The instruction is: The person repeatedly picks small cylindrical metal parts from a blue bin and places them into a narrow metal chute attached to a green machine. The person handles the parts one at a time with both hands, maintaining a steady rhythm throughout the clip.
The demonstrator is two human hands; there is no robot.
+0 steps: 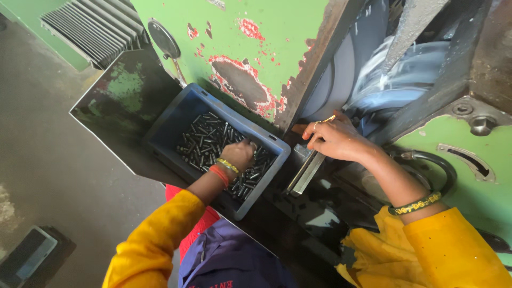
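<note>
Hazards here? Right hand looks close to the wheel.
1. The right hand rests at the metal guide rail right beside the large grey wheel, which looks blurred; fingers could be caught.
2. The left hand digs in the blue bin of dark metal pins, so attention seems split.
3. Bangles and loose yellow sleeves may snag.

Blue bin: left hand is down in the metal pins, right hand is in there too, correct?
Not quite. The left hand is in the blue bin among the metal pins, but the right hand is outside it, on the metal rail at the machine. The head view shows this.
</note>
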